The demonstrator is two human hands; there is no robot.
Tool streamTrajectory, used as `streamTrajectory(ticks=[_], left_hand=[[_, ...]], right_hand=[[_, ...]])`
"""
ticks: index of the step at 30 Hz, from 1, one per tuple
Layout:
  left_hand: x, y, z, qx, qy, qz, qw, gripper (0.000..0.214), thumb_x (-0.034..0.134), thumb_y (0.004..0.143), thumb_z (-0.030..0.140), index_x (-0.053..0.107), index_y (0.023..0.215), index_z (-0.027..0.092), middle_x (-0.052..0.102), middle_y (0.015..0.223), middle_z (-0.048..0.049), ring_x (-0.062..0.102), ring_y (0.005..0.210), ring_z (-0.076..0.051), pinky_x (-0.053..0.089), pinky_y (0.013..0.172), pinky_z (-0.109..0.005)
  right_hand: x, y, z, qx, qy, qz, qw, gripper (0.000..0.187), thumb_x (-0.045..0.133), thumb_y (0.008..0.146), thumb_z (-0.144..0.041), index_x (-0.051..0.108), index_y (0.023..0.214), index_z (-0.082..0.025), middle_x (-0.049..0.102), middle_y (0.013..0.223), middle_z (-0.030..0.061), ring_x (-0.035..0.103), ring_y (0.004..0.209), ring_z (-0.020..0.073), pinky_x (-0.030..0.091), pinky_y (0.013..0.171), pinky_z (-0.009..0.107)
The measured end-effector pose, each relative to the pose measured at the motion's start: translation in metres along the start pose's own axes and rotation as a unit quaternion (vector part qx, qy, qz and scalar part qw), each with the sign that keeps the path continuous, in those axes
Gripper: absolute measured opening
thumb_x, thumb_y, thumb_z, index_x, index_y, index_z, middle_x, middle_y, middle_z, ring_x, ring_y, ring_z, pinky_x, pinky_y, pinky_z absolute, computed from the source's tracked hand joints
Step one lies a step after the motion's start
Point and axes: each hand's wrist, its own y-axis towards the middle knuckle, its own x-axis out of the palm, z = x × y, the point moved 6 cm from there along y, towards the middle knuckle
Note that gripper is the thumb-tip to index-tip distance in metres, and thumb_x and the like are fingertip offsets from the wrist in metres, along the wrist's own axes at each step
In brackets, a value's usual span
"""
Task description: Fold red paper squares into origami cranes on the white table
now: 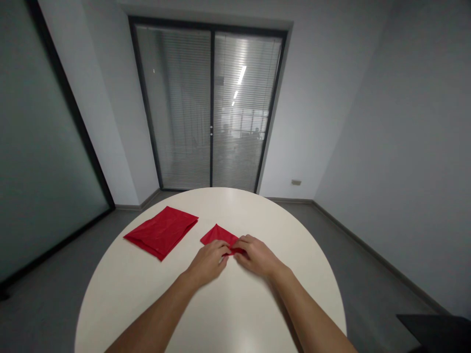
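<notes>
A small red sheet (220,234), thin like paper or cloth, lies on the table with one corner pointing away from me. My left hand (210,261) pinches its near edge from the left. My right hand (255,254) grips the same near edge from the right, fingers curled round it. The two hands almost meet there, and the edge between them looks folded or bunched. My fingers hide much of the sheet's near part. Left of it lies a larger folded red sheet (164,231), creased and in layers, apart from both hands.
The round white table (235,304) carries both red pieces. Beyond it stands a glass door (211,108) with blinds. A frosted glass panel (47,162) is at the left, a grey wall (412,147) at the right. Something black (437,331) shows at the lower right.
</notes>
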Motion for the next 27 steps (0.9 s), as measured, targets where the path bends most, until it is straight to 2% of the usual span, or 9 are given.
streamTrajectory(ticks=[2,4,7,10,14,17,19,22,27], left_hand=[[0.002,0.000,-0.002,0.003,-0.004,-0.005,1.000,0.026,0.052,0.097,0.018,0.069,0.117,0.021,0.069,0.124,-0.0068,0.061,0.117,-0.024,0.051,0.102,-0.040],[0.006,-0.001,-0.004,0.010,-0.013,-0.014,1.000,0.032,0.051,0.097,0.017,0.066,0.124,0.021,0.066,0.132,-0.0074,0.058,0.125,-0.024,0.047,0.109,-0.040],[0.013,-0.003,-0.007,0.022,-0.025,-0.044,0.998,0.042,0.047,0.098,0.016,0.058,0.138,0.020,0.055,0.149,-0.0096,0.048,0.140,-0.023,0.038,0.119,-0.041],[0.019,-0.006,-0.009,0.011,-0.015,-0.083,0.996,0.049,0.042,0.101,0.023,0.046,0.150,0.016,0.042,0.159,-0.0133,0.037,0.149,-0.025,0.030,0.124,-0.047],[0.021,-0.009,-0.007,0.003,-0.001,-0.110,0.994,0.053,0.042,0.103,0.031,0.041,0.153,0.014,0.036,0.162,-0.0154,0.030,0.152,-0.028,0.028,0.124,-0.051],[0.022,-0.010,-0.008,0.007,0.007,-0.106,0.994,0.053,0.042,0.102,0.030,0.042,0.153,0.015,0.035,0.162,-0.0149,0.029,0.152,-0.027,0.027,0.124,-0.051],[0.023,-0.009,-0.008,0.013,0.017,-0.101,0.995,0.053,0.042,0.101,0.027,0.042,0.153,0.015,0.036,0.162,-0.0140,0.031,0.152,-0.026,0.028,0.124,-0.049],[0.021,-0.007,-0.011,0.010,0.029,-0.082,0.996,0.050,0.040,0.102,0.026,0.046,0.151,0.018,0.043,0.159,-0.0118,0.039,0.147,-0.025,0.033,0.122,-0.047],[0.005,-0.006,-0.029,-0.063,0.067,-0.019,0.996,0.038,0.048,0.099,0.028,0.065,0.132,0.017,0.061,0.142,-0.0144,0.054,0.133,-0.031,0.040,0.113,-0.051]], right_hand=[[0.007,0.002,-0.008,-0.005,0.022,-0.004,1.000,0.042,0.049,0.099,-0.028,0.060,0.138,-0.018,0.063,0.139,0.0127,0.056,0.129,0.0253,0.043,0.110,0.039],[0.020,0.003,-0.012,0.011,0.039,-0.043,0.998,0.057,0.041,0.103,-0.037,0.043,0.152,-0.009,0.041,0.158,0.0188,0.039,0.147,0.0280,0.032,0.121,0.043],[0.039,0.002,-0.007,0.076,0.039,-0.116,0.990,0.071,0.027,0.106,-0.048,0.023,0.159,-0.001,0.020,0.166,0.0200,0.017,0.156,0.0297,0.016,0.127,0.047],[0.043,-0.003,0.007,0.145,0.013,-0.149,0.978,0.074,0.020,0.106,-0.052,0.018,0.160,-0.002,0.012,0.167,0.0172,0.007,0.157,0.0303,0.009,0.128,0.050],[0.033,-0.008,0.023,0.207,-0.036,-0.123,0.970,0.075,0.021,0.105,-0.052,0.018,0.160,0.000,0.010,0.167,0.0187,0.007,0.157,0.0319,0.005,0.127,0.053],[0.031,-0.005,0.017,0.157,-0.032,-0.096,0.982,0.070,0.021,0.106,-0.050,0.019,0.161,-0.006,0.011,0.167,0.0144,0.006,0.157,0.0299,0.002,0.127,0.054],[0.035,-0.003,0.010,0.115,-0.003,-0.109,0.987,0.069,0.019,0.106,-0.050,0.020,0.161,-0.009,0.013,0.168,0.0120,0.007,0.157,0.0281,0.004,0.127,0.052],[0.039,-0.002,0.007,0.104,0.025,-0.134,0.985,0.070,0.019,0.106,-0.051,0.023,0.160,-0.007,0.018,0.167,0.0140,0.011,0.157,0.0278,0.008,0.128,0.048],[0.031,-0.005,0.015,0.126,0.043,-0.118,0.984,0.068,0.026,0.105,-0.053,0.033,0.158,-0.012,0.024,0.166,0.0137,0.017,0.156,0.0294,0.012,0.126,0.052]])
